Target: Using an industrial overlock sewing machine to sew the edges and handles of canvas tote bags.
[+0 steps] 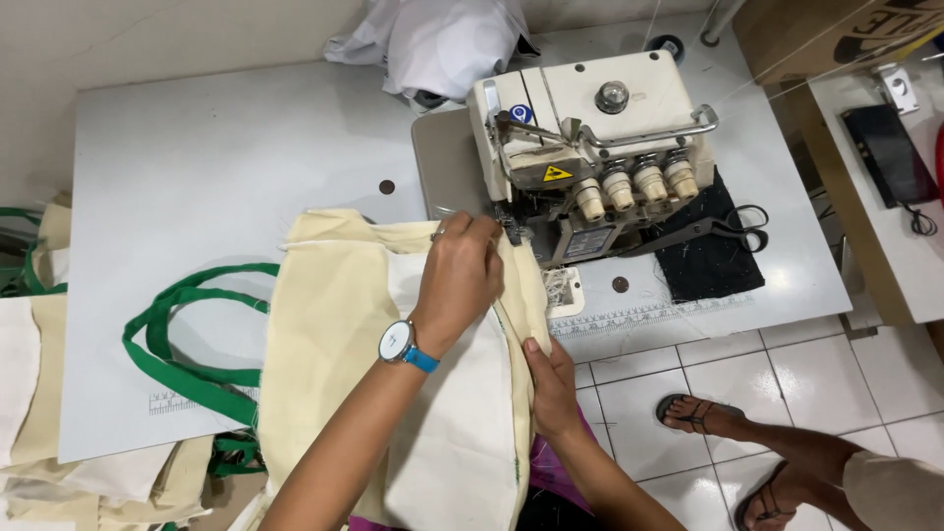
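Observation:
A cream cloth bag (334, 324) with green straps (177, 364) lies over the front of a white sewing table (226, 157). My left hand (460, 280), with a blue-banded watch at the wrist, presses flat on the cloth right by the needle of the white overlock sewing machine (590, 147). Lower down, my right hand (551, 379) pinches the bag's right edge with its green seam, near the table's front edge. A white lining panel (452, 433) shows inside the bag.
Black scissors (718, 228) rest on a dark cloth (713, 251) right of the machine. White fabric (433, 39) is heaped at the back. More cream bags (29, 393) hang at the left. Another person's sandalled feet (703, 413) stand on the white floor tiles.

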